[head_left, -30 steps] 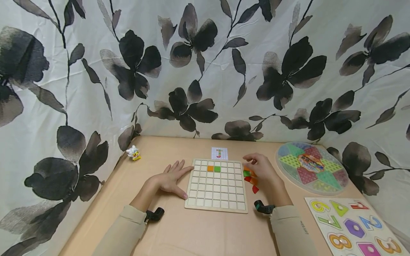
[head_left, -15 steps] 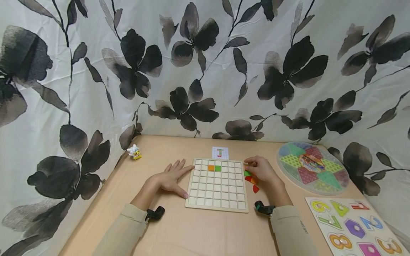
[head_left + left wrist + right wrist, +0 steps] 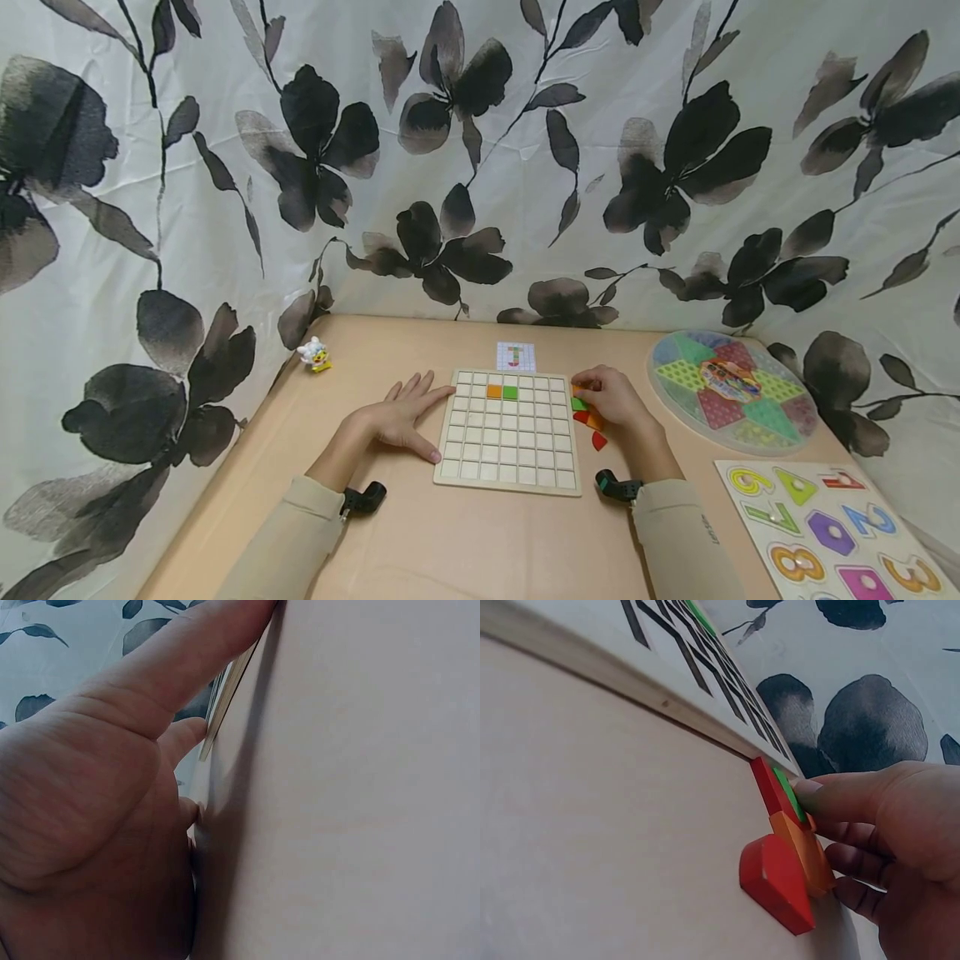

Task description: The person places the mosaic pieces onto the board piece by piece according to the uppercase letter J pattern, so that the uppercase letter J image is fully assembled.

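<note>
A pale wooden grid board [image 3: 508, 488] lies on the table in the head view, an orange square tile [image 3: 494, 392] and a green one [image 3: 510, 392] side by side in its upper part. My left hand [image 3: 397, 418] lies spread along the board's left side, index fingertip and thumb at the edge. At the upper right edge, my right hand [image 3: 617, 397] has curled fingers and pinches an orange block [image 3: 576, 388], mostly hidden. Just below its fingertips lies a green block [image 3: 787, 793]. Against the board rest a narrow red block [image 3: 774, 787], another orange block [image 3: 801, 851] and a rounded red block [image 3: 774, 881].
A small printed pattern card [image 3: 516, 357] lies behind the board. To the right are a round patterned disc box [image 3: 731, 392] and a number-and-shape puzzle board [image 3: 832, 533]. A small toy figure [image 3: 314, 355] stands back left. A floral curtain [image 3: 465, 175] hangs behind the table [image 3: 480, 550].
My right hand has drawn its fingers in and come down onto the loose blocks at the board's right edge. The left hand keeps its place; the board tiles look the same.
</note>
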Motion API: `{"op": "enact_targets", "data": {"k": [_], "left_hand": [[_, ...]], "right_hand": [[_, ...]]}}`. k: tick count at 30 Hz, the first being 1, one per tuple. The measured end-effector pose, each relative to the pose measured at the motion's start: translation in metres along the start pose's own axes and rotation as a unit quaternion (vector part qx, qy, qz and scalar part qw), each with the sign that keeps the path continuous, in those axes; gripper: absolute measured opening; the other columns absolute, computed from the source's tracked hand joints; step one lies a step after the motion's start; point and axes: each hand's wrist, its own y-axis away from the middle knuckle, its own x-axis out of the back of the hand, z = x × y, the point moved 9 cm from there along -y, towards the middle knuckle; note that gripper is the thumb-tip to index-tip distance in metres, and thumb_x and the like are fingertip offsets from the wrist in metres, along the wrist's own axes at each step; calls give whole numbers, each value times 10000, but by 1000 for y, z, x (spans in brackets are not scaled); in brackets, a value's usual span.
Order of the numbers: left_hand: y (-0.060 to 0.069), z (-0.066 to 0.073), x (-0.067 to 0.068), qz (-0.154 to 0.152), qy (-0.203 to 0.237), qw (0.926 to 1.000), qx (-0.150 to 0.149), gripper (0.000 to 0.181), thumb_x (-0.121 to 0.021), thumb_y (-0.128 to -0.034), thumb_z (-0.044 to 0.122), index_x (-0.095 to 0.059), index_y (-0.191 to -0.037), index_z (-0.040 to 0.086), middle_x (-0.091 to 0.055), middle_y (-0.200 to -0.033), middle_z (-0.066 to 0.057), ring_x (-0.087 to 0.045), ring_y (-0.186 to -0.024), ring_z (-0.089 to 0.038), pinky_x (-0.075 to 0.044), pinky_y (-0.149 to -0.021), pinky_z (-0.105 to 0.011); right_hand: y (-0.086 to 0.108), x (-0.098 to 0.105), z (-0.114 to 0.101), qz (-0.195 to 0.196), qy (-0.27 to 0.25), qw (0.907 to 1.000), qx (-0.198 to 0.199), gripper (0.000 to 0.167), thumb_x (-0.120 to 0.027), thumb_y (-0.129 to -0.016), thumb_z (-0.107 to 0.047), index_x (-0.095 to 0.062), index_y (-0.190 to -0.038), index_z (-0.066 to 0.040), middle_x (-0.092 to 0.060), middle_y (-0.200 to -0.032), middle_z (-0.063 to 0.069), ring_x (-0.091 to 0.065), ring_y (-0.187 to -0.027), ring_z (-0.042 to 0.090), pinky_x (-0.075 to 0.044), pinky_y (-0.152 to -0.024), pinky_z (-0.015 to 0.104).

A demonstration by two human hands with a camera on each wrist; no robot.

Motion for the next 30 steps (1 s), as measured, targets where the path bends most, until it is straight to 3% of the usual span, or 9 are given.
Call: {"op": "enact_targets", "data": {"k": [5,20,30], "left_hand": [[0,-1,-1,61,152,9998,-134,1244,-852,-680,707,-227,-1665,273,49,-1729,-274,97,-1597,-479,73,-1241,-705],[1,-2,-1,53,-119,9999,71,1226,-874,-702,637,-226,-1668,251,38,-1741,-239,79,-1612,-439,44,-1267,-669],[0,-1,-2,52,-18,10000,-51,1252,-860,-683,693,-214,-1670,273,62,-1737,-244,104,-1607,-447,74,-1256,-680]], "right_hand": [[0,-1,1,-17,-52,10000,-72,238,-694,-980,-70,-758,-1203,-15,-662,-1121,161,-534,-932,274,-468,-781,323],[0,-3,3,24,-224,9996,-161,172,-707,-981,-83,-738,-1149,-62,-663,-1018,119,-549,-899,271,-505,-739,306],[1,2,2,196,-249,9994,-109,184,-703,-979,-63,-761,-1154,-62,-704,-1061,131,-564,-910,268,-530,-742,283]]}}
